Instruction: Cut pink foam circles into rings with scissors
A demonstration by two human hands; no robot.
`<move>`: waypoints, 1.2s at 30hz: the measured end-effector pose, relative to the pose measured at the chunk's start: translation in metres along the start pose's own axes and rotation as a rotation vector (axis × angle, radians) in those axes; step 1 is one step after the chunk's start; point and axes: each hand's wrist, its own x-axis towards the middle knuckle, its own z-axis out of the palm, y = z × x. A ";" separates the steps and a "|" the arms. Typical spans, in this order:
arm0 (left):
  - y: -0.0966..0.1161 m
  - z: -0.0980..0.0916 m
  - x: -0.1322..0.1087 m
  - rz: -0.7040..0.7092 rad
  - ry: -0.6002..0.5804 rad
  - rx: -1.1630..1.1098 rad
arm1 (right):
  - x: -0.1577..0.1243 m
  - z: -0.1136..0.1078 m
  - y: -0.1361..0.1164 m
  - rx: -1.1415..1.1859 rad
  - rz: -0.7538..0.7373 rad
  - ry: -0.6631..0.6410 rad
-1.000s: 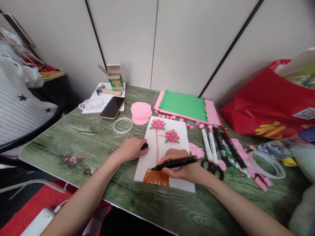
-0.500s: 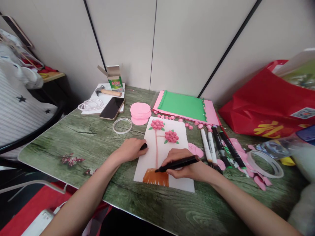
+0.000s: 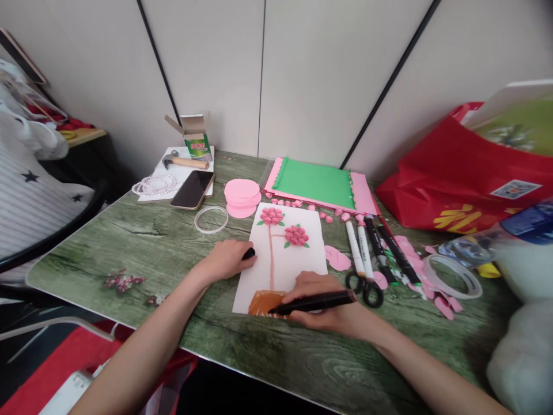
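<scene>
A white sheet [image 3: 298, 259] lies on the green wood-grain table [image 3: 151, 248]. It bears a pink stem, two clusters of pink paper flowers [image 3: 296, 236] and a brown-orange pot [image 3: 263, 302] at its near edge. My right hand [image 3: 328, 305] is closed around a black marker [image 3: 315, 302], whose tip touches the pot. My left hand [image 3: 227, 259] rests on the sheet's left edge, fingers curled around a small black marker cap [image 3: 248, 253].
Several markers [image 3: 371, 248] and black scissors [image 3: 365, 288] lie right of the sheet, with pink scraps and a tape roll [image 3: 451, 276]. Green and pink paper [image 3: 317, 183], pink circles [image 3: 242, 196], a phone [image 3: 192, 189], a hammer, a small box and a red bag [image 3: 466, 173] stand farther back.
My right hand has moved the marker down toward the near edge of the sheet, onto the pot. The left hand has stayed in place. The view has shifted slightly.
</scene>
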 end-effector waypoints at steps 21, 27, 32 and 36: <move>-0.003 0.001 0.001 -0.001 0.007 -0.027 | -0.003 -0.008 0.005 0.042 -0.013 -0.084; -0.003 0.000 0.000 -0.002 0.006 -0.032 | -0.011 -0.016 0.004 0.015 -0.034 -0.095; -0.003 0.001 0.000 -0.002 0.009 -0.040 | -0.014 -0.021 0.002 0.009 -0.012 -0.072; -0.003 0.000 0.000 -0.001 0.006 -0.041 | -0.015 -0.019 0.003 -0.007 -0.019 -0.053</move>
